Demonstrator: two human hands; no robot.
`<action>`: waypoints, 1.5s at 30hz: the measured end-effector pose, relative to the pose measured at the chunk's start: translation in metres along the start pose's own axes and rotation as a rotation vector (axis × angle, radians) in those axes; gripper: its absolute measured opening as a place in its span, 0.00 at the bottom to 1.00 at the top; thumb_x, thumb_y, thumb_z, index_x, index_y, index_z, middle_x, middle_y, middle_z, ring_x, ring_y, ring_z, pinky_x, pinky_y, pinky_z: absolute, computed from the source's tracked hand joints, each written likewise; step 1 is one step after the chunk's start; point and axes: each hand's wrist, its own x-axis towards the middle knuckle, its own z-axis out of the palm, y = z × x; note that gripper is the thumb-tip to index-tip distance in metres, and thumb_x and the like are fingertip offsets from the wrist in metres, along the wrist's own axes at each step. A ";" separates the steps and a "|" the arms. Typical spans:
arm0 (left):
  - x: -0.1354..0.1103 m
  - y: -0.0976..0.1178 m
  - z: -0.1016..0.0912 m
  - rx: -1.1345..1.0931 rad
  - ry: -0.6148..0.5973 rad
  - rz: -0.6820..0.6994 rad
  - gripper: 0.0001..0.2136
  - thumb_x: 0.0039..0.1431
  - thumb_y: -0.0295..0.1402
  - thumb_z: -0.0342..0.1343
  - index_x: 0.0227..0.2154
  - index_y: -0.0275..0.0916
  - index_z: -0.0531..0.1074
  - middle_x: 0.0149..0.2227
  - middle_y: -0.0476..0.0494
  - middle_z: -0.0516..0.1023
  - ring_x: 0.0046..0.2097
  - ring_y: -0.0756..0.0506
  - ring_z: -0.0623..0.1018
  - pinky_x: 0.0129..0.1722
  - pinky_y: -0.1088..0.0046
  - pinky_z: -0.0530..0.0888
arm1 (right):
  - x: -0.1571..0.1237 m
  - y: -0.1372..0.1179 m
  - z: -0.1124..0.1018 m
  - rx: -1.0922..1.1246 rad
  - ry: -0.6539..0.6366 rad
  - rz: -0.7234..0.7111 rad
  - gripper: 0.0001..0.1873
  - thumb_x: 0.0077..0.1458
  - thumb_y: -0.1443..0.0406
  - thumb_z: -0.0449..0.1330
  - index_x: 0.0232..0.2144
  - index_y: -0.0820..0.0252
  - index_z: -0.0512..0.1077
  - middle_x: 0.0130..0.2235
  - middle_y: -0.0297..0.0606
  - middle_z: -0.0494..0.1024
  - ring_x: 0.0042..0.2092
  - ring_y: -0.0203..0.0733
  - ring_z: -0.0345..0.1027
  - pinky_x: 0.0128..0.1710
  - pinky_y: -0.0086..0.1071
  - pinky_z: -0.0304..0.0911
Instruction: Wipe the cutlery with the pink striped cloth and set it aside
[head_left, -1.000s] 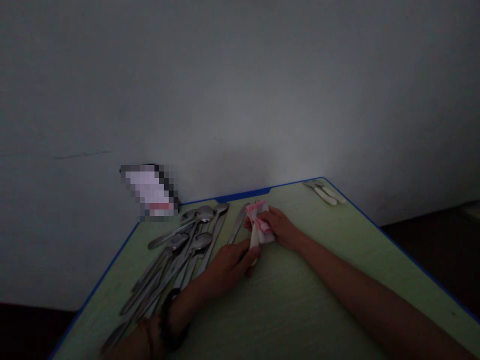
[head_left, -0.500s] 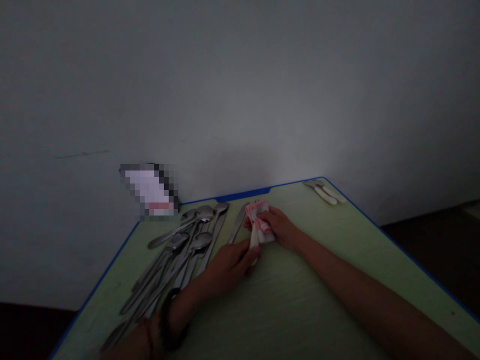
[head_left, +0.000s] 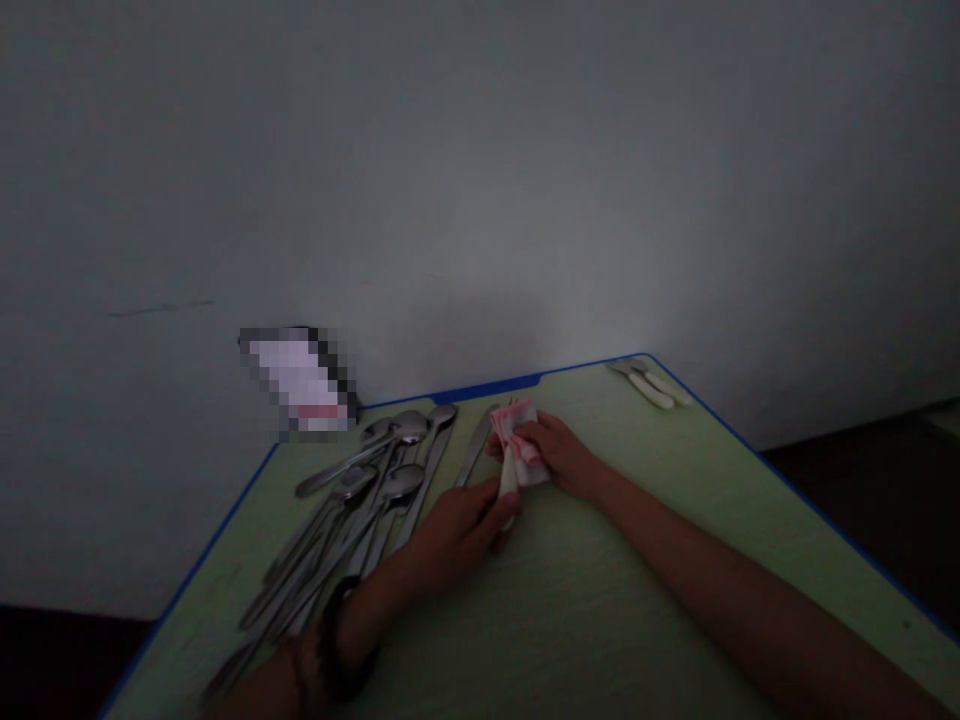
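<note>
My left hand [head_left: 476, 515] is closed around the white handle of a fork [head_left: 509, 472], held at a slant over the middle of the table. A folded pink-and-white cloth [head_left: 534, 472] is pinched in my right hand [head_left: 559, 450] and wraps the fork's upper part. Only the tine tips show past the cloth's top edge. Just left of the cloth, a table knife [head_left: 476, 445] lies on the table, partly hidden behind my left hand. My left forearm passes over the lower end of a pile of metal spoons [head_left: 405, 482] and other cutlery.
Two white-handled pieces of cutlery [head_left: 651, 390] lie at the far right corner of the green table [head_left: 675, 510], which has a blue edge. A pixelated phone-like device [head_left: 296, 380] leans on the wall [head_left: 480, 180] at the back left.
</note>
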 end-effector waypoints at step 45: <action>0.000 0.000 0.001 -0.021 0.011 0.003 0.19 0.65 0.44 0.36 0.28 0.38 0.65 0.25 0.51 0.73 0.28 0.50 0.72 0.31 0.76 0.65 | 0.000 0.001 0.001 0.044 0.009 0.002 0.09 0.44 0.64 0.55 0.28 0.63 0.71 0.27 0.39 0.77 0.29 0.39 0.70 0.32 0.33 0.64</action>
